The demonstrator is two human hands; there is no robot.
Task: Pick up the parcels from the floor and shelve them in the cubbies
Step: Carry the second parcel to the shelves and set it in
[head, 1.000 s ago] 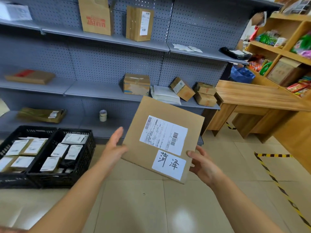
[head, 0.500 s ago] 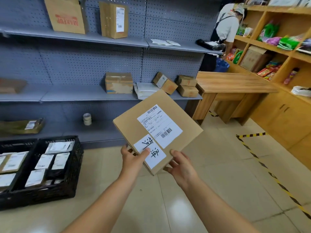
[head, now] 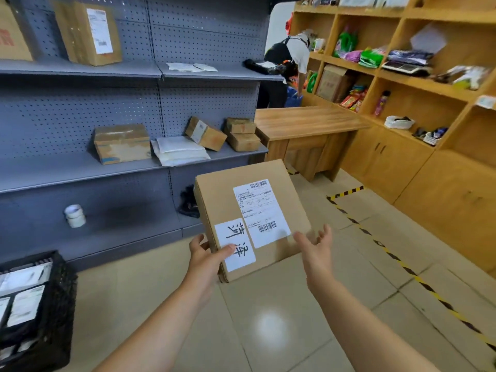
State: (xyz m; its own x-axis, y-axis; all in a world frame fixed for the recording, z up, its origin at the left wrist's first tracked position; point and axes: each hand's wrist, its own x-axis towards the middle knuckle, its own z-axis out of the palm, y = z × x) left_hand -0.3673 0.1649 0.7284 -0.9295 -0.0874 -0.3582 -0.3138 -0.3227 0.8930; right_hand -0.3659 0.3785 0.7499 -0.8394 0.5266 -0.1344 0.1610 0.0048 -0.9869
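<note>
- The grey pegboard shelving (head: 80,170) fills the left side of your view, with three shelf levels showing.
- The wooden cubbies (head: 418,84) run along your right, holding bags, packets and a brown carton, with cabinet doors below.
- A wooden desk (head: 306,122) stands between the shelving and the cubbies; behind it a person (head: 290,57) bends forward.
- A black crate (head: 51,312) sits on the floor at your lower left, with labelled packets inside.
- The parcel (head: 249,205), a flat cardboard box, is up off the floor in front of you, tilted, its face turned towards you. It carries a printed shipping label (head: 261,213) and a white sticker (head: 234,244) with handwritten characters.
- On the middle shelf lie a taped box (head: 122,143), white padded mailers (head: 179,151) and three smaller boxes (head: 222,134), one of them tipped against the back panel.
- Your left hand (head: 206,256) grips the parcel's near-left corner, thumb lying on the sticker and fingers curled round the edge.
- Your right hand (head: 316,245) is spread, fingers straight, palm up just beside the parcel's lower right edge; whether it touches the box cannot be told.
- A roll of tape (head: 75,216) stands on the lowest shelf.
</note>
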